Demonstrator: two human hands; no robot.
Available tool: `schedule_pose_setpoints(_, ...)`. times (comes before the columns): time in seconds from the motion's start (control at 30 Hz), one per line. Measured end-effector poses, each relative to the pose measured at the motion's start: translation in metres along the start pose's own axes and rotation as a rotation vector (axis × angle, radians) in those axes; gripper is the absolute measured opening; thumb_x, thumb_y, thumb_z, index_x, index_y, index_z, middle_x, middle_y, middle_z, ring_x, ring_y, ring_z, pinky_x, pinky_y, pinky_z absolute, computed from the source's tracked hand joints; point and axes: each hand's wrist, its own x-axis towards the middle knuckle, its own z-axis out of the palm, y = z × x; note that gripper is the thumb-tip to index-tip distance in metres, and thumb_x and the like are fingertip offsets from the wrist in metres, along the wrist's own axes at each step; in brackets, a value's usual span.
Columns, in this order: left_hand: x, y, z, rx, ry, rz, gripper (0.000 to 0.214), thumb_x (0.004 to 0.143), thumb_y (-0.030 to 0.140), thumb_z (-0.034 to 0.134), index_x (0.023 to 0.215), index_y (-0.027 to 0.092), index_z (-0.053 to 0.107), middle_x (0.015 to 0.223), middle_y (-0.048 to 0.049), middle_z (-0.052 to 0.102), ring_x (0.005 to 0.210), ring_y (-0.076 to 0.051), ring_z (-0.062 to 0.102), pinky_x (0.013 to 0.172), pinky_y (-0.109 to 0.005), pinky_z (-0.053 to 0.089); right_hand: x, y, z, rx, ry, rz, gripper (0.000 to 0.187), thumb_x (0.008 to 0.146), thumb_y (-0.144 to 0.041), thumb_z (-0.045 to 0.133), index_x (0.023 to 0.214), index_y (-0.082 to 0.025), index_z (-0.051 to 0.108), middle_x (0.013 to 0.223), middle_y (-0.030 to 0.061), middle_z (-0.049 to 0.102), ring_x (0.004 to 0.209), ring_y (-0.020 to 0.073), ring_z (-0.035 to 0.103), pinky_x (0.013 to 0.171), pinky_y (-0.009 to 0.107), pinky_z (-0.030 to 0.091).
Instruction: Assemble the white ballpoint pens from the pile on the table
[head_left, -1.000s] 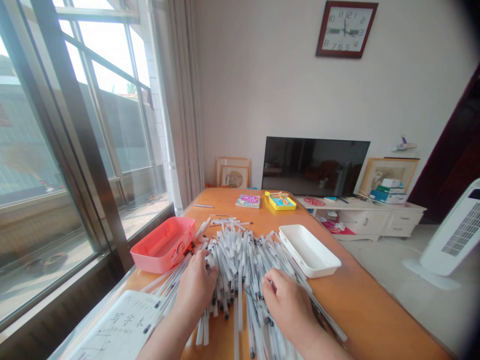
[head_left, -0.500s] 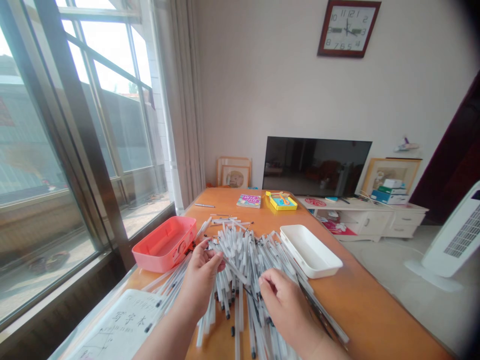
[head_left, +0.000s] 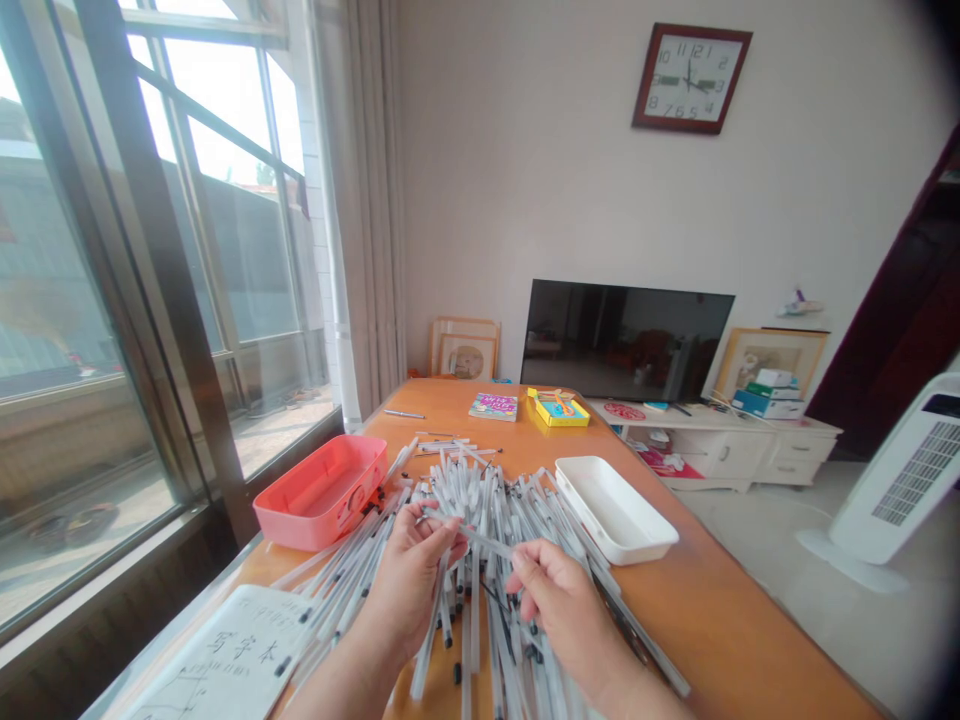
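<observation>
A translucent plastic pen barrel [head_left: 487,543] spans the gap between my two hands, above a large pile. My left hand [head_left: 417,578] is closed around its left part with thumb and fingers. The thumb and fingers of my right hand [head_left: 553,600] pinch its right end. Beneath and around both hands spreads the heap of similar pen barrels [head_left: 469,490], many with black end pieces. A loose black end piece [head_left: 457,674] lies on the table between my forearms. Whether a refill is inside the held barrel, I cannot tell.
On the wooden table [head_left: 720,610], a red bin [head_left: 319,525] stands left and a white tray [head_left: 626,530] right. A notebook [head_left: 225,655] lies front left. Farther back are a pen [head_left: 404,414], a booklet [head_left: 493,406] and a yellow box [head_left: 559,408]. A window borders the left.
My right hand has moved up and taken hold of the right end of the barrel, which my left hand was holding. The camera view has shifted slightly.
</observation>
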Motion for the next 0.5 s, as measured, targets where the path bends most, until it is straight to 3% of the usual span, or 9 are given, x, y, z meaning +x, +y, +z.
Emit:
schedule_pose_setpoints(0.17, 0.003, -0.004, -0.004, 0.094, -0.055, 0.012, 0.041, 0.075, 0.038, 0.077, 0.103, 0.022, 0.052, 0.095, -0.0044, 0.071, 0.088, -0.017, 0.068, 0.087, -0.033, 0.051, 0.005, 0.0, -0.003, 0.248, 0.092, 0.063, 0.036, 0.086, -0.056, 0.062, 0.085, -0.02, 0.062, 0.072, -0.0008, 0.063, 0.057, 0.0101, 0.047, 0.052, 0.02, 0.031)
schedule_pose_setpoints(0.3, 0.009, -0.01, -0.01, 0.307, -0.08, 0.158, 0.037, 0.083, 0.04, 0.068, 0.112, 0.019, 0.056, 0.11, -0.0091, 0.068, 0.105, -0.022, 0.064, 0.097, -0.038, 0.047, 0.008, -0.005, -0.007, 0.379, 0.171, 0.052, 0.035, 0.081, -0.054, 0.068, 0.084, -0.02, 0.06, 0.077, 0.0007, 0.065, 0.056, 0.0099, 0.047, 0.048, 0.02, 0.025)
schedule_pose_setpoints(0.43, 0.008, -0.014, -0.016, 0.748, 0.016, 0.514, 0.042, 0.089, 0.036, 0.059, 0.128, 0.022, 0.053, 0.139, -0.012, 0.055, 0.134, -0.027, 0.046, 0.113, -0.046, 0.032, 0.009, -0.005, -0.009, 0.349, 0.227, 0.035, 0.033, 0.083, -0.053, 0.067, 0.086, -0.021, 0.06, 0.077, 0.0003, 0.064, 0.058, 0.0102, 0.047, 0.051, 0.02, 0.031)
schedule_pose_setpoints(0.5, 0.002, -0.012, -0.015, 1.004, -0.006, 0.736, 0.044, 0.09, 0.031, 0.057, 0.134, 0.024, 0.051, 0.144, -0.0116, 0.051, 0.139, -0.028, 0.039, 0.117, -0.05, 0.025, 0.008, -0.003, -0.009, 0.283, 0.208, 0.015, 0.033, 0.085, -0.053, 0.065, 0.085, -0.02, 0.06, 0.075, -0.0001, 0.063, 0.059, 0.0105, 0.047, 0.053, 0.021, 0.035)
